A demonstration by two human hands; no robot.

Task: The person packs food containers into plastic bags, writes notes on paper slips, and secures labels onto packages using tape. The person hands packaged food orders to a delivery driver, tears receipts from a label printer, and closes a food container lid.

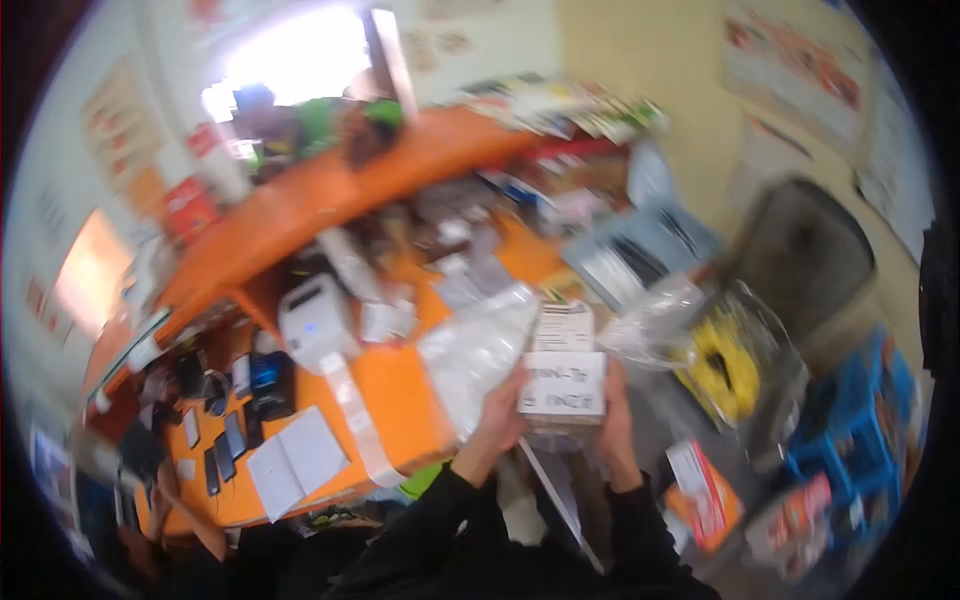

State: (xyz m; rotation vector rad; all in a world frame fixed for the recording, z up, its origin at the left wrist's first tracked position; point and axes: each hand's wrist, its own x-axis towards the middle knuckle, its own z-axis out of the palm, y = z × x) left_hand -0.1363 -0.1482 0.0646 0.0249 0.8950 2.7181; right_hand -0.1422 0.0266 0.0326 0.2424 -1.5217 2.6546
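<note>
A small box (562, 388) sits between my two hands, raised in front of my body. Its near face carries white paper with dark handwriting, upside down from here, and a printed label (563, 328) shows just behind it. My left hand (503, 408) grips the left side, and my right hand (616, 425) presses the opposite side with its fingers along the edge. A crumpled clear plastic bag (478, 350) lies on the orange desk just left of the box. Motion blur softens the scene.
On the orange desk (400, 432) are a white label printer (315, 322) trailing a label strip, an open notebook (298, 463) and several phones. Another person's hands (165, 505) are at far left. A bag with yellow contents (722, 362), a chair (812, 255) and a blue crate (850, 440) stand right.
</note>
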